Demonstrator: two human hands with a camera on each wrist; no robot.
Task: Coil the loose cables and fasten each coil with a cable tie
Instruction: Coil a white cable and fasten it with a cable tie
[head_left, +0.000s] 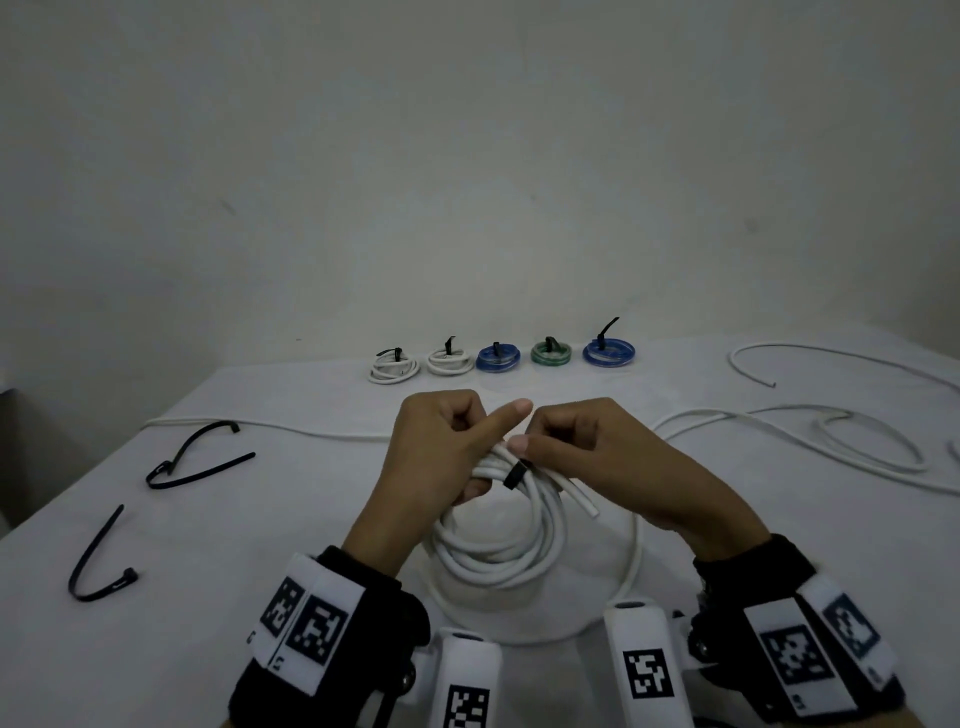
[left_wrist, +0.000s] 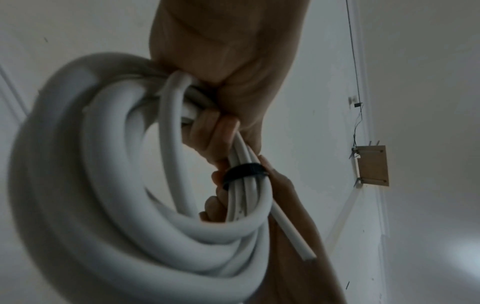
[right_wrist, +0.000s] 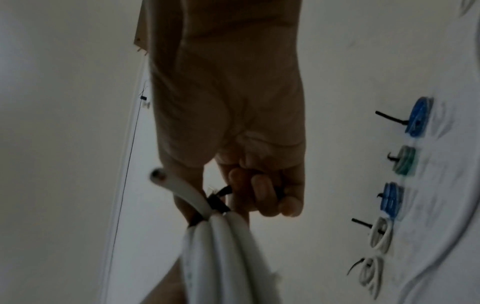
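A coil of white cable (head_left: 498, 545) is held up over the table in front of me. My left hand (head_left: 462, 431) grips the bunched turns at the coil's top, its index finger stretched out to the right. A black cable tie (head_left: 514, 475) wraps those turns just right of that grip. My right hand (head_left: 550, 439) pinches the tie's tail; the right wrist view shows its fingers (right_wrist: 259, 195) curled round the black strap beside the tie (right_wrist: 215, 202). The cable's cut end (head_left: 584, 501) sticks out to the right. The left wrist view shows the coil (left_wrist: 103, 185) and the tie (left_wrist: 244, 170).
Several tied coils stand in a row at the back: two white (head_left: 393, 366), blue (head_left: 497, 357), green (head_left: 551, 353), blue (head_left: 609, 352). Loose black ties (head_left: 200, 457) (head_left: 98, 561) lie at the left. Loose white cable (head_left: 831, 436) sprawls at the right, and another strand (head_left: 260, 428) runs left.
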